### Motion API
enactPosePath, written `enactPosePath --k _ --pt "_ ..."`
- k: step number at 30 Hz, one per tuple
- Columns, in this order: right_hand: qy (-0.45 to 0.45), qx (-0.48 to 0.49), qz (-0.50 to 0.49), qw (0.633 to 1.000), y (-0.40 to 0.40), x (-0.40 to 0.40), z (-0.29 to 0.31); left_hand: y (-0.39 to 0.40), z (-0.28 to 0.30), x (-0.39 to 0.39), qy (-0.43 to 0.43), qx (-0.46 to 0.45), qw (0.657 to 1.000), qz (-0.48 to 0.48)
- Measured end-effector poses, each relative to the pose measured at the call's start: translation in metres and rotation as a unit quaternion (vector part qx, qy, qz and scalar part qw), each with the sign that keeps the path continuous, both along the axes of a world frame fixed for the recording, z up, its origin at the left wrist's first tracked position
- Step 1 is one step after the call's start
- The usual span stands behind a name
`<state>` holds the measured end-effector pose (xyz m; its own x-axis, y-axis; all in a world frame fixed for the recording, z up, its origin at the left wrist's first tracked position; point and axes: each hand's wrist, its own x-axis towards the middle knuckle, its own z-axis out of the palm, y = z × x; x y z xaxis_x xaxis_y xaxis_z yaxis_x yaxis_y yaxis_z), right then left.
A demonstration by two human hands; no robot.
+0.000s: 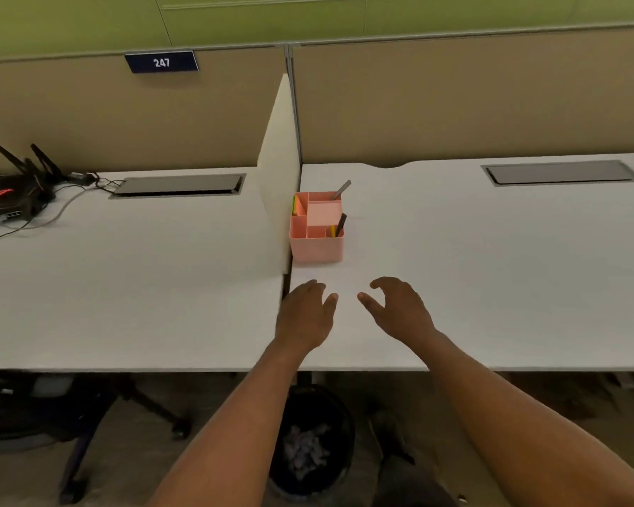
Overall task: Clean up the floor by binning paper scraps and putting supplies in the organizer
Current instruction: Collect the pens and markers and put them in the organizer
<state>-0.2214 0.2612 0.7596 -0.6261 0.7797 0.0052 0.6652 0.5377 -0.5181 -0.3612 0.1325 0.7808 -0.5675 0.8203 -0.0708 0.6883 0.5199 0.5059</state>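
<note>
Head cam: left hand [304, 316] & right hand [399, 309], fingers apart, empty, frame center below pink organizer [316, 232]; bin [310, 444] w/ paper scraps [304, 450] bottom center.

Organizer [316, 236] on desk [454, 268], beside divider [279, 170]

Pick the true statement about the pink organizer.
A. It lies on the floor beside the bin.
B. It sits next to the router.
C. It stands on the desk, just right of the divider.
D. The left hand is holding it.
C: the organizer stands upright on the desk against the divider, beyond both empty hands.
</note>
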Motion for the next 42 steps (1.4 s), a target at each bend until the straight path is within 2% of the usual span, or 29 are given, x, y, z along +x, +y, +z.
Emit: enactPosePath --k 7,19,26,42 --pt "-0.026 0.022 -0.053 0.998 -0.085 0.074 0.021 -0.071 0.02 0.039 0.012 -0.021 0.996 -0.083" --pt "-0.064 0.053 -0.176 0.981 -0.14 0.189 0.042 -0.087 0.033 0.112 0.008 0.011 0.984 -0.178" --pt "-0.088 0.018 -0.213 0.973 -0.166 0.241 0.011 -0.093 0.004 0.151 -0.002 -0.003 0.977 -0.211" --pt "-0.13 -0.09 -0.289 0.944 -0.236 0.371 -0.07 -0.121 -0.101 0.23 -0.031 -0.085 0.963 -0.252"
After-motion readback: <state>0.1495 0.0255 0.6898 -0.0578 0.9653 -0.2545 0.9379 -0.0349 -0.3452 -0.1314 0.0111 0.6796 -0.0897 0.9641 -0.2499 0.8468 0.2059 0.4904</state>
